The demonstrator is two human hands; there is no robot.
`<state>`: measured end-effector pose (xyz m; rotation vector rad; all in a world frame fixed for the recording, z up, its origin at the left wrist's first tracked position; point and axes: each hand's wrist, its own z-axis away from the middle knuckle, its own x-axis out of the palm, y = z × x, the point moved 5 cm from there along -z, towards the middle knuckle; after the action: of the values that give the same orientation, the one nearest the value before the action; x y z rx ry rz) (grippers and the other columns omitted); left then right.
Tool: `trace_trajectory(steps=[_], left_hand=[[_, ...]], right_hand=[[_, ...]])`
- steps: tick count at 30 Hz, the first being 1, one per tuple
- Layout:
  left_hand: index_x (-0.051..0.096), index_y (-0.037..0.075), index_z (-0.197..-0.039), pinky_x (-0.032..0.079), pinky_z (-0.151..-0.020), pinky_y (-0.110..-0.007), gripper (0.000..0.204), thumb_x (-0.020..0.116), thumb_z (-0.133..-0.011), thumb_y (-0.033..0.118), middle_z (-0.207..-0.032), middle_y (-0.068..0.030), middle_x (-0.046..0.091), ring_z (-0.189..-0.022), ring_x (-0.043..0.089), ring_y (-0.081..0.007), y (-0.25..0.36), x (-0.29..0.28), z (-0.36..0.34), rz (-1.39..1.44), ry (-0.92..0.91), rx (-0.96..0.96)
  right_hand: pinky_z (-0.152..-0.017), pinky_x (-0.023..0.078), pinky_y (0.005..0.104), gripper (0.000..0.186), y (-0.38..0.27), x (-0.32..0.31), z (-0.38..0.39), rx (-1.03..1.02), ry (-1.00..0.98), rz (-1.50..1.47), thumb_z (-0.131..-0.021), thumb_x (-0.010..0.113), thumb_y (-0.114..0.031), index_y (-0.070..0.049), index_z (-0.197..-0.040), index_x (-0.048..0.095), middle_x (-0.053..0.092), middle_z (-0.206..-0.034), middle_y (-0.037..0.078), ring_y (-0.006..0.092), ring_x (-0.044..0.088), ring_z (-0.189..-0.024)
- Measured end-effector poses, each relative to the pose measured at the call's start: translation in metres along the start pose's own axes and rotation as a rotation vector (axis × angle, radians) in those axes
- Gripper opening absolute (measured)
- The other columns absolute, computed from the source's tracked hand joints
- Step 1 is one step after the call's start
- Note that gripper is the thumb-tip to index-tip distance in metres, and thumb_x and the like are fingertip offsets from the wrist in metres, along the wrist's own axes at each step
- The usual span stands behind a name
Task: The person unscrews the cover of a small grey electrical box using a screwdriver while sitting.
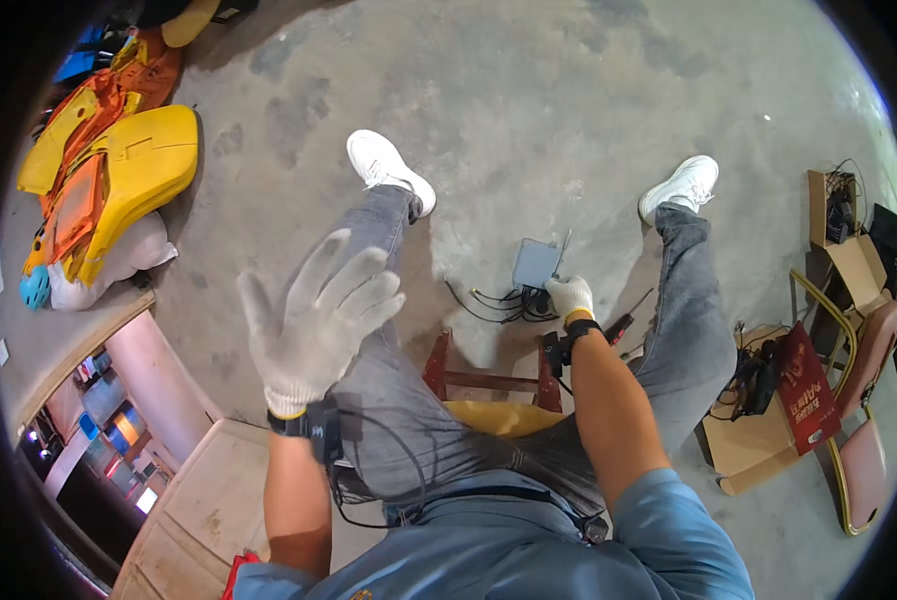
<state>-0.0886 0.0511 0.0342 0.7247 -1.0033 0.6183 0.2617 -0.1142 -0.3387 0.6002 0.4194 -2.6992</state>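
Note:
My left hand (319, 325), in a whitish knit glove, is raised with its fingers spread and nothing in it. Lower down, between my legs, my right hand (571, 296) wears the same kind of glove and is closed at the black cables (529, 303) of a flat grey box (536, 263). Its fingertips are partly hidden among the cables. Loose cable ends fan out to the left of the box. A thin rod (567, 248) stands up beside the box, close to my right fingers. Near my right wrist lies a red and black screwdriver (621, 328).
I sit on a low stool with reddish-brown legs (437, 365). Yellow plastic body panels (149, 150) are heaped at the far left. On the right are an open cardboard box (759, 445) with black cables, a red package (807, 390) and a folding chair (859, 460).

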Motion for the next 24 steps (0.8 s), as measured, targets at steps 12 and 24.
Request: trace_trajectory(steps=[12, 24], left_hand=[[0.015, 0.012, -0.177, 0.019, -0.129, -0.073, 0.106, 0.033, -0.104, 0.086, -0.177, -0.0335, 0.024, -0.157, 0.034, -0.0581, 0.004, -0.015, 0.014, -0.191, 0.006, -0.143], [0.016, 0.012, -0.177, 0.023, -0.129, -0.072, 0.106, 0.034, -0.104, 0.086, -0.177, -0.0336, 0.023, -0.157, 0.034, -0.0586, 0.007, -0.019, 0.019, -0.205, -0.025, -0.157]], right_hand=[[-0.118, 0.049, 0.0511, 0.115, -0.081, 0.03, 0.022, 0.318, 0.168, 0.179, -0.077, 0.093, -0.06, 0.004, -0.155, 0.038, 0.052, -0.155, 0.027, 0.0428, 0.053, -0.145], [-0.104, 0.056, 0.0507, 0.061, -0.036, 0.026, -0.01, 0.057, 0.313, -0.062, -0.091, 0.082, -0.051, -0.001, -0.125, 0.07, 0.074, -0.123, 0.026, 0.0435, 0.071, -0.118]])
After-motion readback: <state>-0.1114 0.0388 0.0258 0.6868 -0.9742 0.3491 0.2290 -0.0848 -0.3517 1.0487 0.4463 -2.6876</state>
